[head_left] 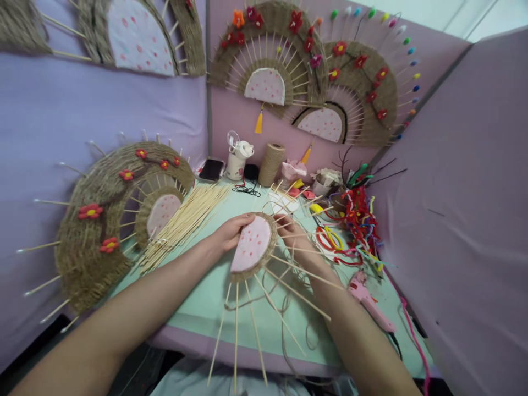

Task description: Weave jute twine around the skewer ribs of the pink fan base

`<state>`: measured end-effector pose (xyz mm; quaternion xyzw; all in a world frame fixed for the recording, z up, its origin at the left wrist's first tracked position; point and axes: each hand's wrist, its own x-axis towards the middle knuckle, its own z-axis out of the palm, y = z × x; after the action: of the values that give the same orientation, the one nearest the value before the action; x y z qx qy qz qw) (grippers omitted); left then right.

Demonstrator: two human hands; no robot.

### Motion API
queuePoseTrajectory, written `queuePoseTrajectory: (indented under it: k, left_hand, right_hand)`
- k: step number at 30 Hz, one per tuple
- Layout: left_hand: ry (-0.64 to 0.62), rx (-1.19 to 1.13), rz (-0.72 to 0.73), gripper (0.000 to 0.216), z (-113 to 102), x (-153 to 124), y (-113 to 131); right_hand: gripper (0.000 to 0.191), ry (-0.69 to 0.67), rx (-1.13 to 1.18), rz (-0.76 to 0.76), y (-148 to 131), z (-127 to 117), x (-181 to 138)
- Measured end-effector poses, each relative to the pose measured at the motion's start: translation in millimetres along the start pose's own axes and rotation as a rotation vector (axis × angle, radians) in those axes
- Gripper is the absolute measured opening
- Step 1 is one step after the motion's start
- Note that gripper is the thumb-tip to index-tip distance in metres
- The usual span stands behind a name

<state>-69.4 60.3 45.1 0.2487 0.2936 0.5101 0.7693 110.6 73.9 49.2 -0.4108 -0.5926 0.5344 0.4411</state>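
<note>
A half-round fan piece (252,242) with a white, pink-dotted centre is tilted above the table. Brown twine wraps its curved edge, and several thin wooden sticks (236,330) fan out from it towards me and to the right. My left hand (236,232) grips the straight side, thumb on the front and the other fingers mostly hidden behind. At the curved edge, my right hand (292,234) is closed on the fan among the sticks, its fingers partly covered by them. Loose twine (284,324) trails below the piece over the table's front edge.
Bundled bamboo sticks (187,223) lie left of my hands, beside a large flowered fan (94,231). A twine spool (271,164), white bottle (236,162) and phone (212,170) stand behind. To the right are scissors (330,237), a pink glue gun (369,300) and coloured craft stems (363,214).
</note>
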Motion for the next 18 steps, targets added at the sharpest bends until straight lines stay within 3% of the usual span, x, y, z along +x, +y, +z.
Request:
queuePoseTrajectory:
  k: [4,7,13,18]
  left_hand:
    - [-0.023,0.048,-0.057,0.005,7,6,7]
    - [-0.069,0.063,-0.12,0.002,15,-2,6]
    - [-0.119,0.092,-0.228,0.008,18,-25,0]
    - [-0.142,0.11,-0.255,0.013,17,-37,-3]
  right_hand:
    - [0.035,0.031,0.126,0.007,14,12,23]
    - [0.041,-0.003,0.201,0.047,12,10,13]
    - [0.028,-0.082,0.283,0.153,5,-2,-12]
    - [0.031,-0.123,0.332,0.186,9,-6,-14]
